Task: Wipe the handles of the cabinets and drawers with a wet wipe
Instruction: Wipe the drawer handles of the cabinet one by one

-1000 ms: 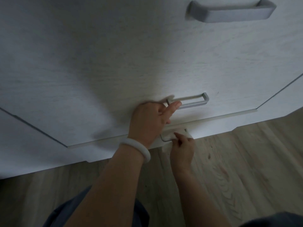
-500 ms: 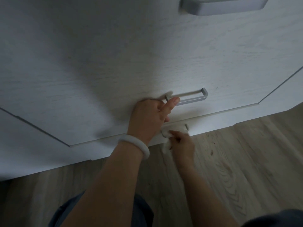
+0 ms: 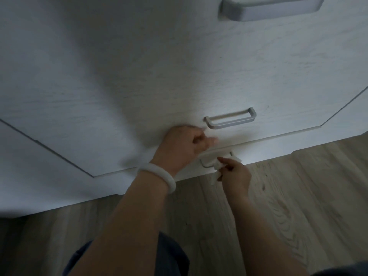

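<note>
Our right hand (image 3: 235, 176) has its grip pinched on the crumpled white wet wipe (image 3: 216, 172), thumb and fingertips pressing it against the thin metal bar handle of the lowest drawer (image 3: 207, 165), near that handle's right half, with a tail of the wipe hanging below the fingers. Our left hand (image 3: 183, 144), wearing a smooth white bangle (image 3: 159, 176) at the wrist, sits just above on the pale wood-grain drawer front (image 3: 139, 86); its fingers look loosely curled with one pointing right, holding nothing that we can make out, though blur leaves the exact pose unclear. Above it the silver U-shaped bar handle (image 3: 231, 120) stands free of both hands, and a broader grey handle (image 3: 270, 9) shows at the top edge. The light wooden plank floor (image 3: 298, 196) lies below. To do this step well, we judge that we should fold the wipe around the bar so it covers front and back, slide along the full length to both posts, and keep the left hand bracing the front so the drawer does not shift.
</note>
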Demonstrator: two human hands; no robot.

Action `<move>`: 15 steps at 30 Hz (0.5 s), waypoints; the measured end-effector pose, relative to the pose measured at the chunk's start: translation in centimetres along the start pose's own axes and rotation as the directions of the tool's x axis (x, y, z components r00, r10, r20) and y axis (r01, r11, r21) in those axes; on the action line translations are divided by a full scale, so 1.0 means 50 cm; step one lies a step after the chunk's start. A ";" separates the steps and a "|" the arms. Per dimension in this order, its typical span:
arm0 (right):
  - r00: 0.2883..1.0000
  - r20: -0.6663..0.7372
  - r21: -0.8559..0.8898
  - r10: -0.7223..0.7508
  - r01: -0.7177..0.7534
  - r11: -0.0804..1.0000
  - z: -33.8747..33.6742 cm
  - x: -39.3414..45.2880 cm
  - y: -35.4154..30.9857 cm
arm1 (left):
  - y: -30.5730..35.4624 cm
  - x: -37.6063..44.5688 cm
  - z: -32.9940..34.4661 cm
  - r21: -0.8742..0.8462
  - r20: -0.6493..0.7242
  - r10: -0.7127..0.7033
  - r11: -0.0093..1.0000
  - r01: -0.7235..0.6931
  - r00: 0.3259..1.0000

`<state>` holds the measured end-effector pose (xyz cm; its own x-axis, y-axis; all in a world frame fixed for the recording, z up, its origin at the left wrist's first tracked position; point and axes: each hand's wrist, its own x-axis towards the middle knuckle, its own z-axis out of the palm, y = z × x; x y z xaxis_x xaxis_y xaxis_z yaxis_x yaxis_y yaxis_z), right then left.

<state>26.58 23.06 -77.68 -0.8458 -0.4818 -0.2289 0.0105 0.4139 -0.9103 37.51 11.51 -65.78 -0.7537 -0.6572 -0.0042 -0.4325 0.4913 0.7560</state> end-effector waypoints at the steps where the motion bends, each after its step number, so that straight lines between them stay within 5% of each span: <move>1: 1.000 0.010 0.024 0.002 -0.002 1.000 -0.002 0.002 0.000 | -0.011 -0.004 -0.001 0.112 0.100 -0.045 0.993 0.034 0.994; 3: 0.999 0.035 0.083 0.011 -0.014 0.996 0.000 -0.001 -0.002 | -0.034 -0.013 0.013 0.295 0.248 -0.220 0.945 0.142 0.943; 5: 0.999 0.041 0.125 0.029 -0.034 0.992 0.005 -0.003 -0.001 | -0.058 -0.016 0.036 0.340 0.234 -0.378 0.895 0.289 0.896; 9: 0.999 0.016 0.153 0.028 -0.030 0.988 0.011 0.002 -0.001 | -0.084 -0.009 0.087 0.055 0.195 -0.556 0.829 0.557 0.808; 15: 0.999 0.016 0.203 0.029 -0.032 0.979 0.013 0.009 0.011 | -0.135 0.001 0.137 -0.019 0.075 -0.626 0.778 0.629 0.776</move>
<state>26.53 22.57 -78.50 -0.8364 -0.4822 -0.2606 0.1453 0.2634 -0.9537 37.00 12.05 -75.36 -0.3516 -0.7748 -0.5254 -0.8008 -0.0417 0.5974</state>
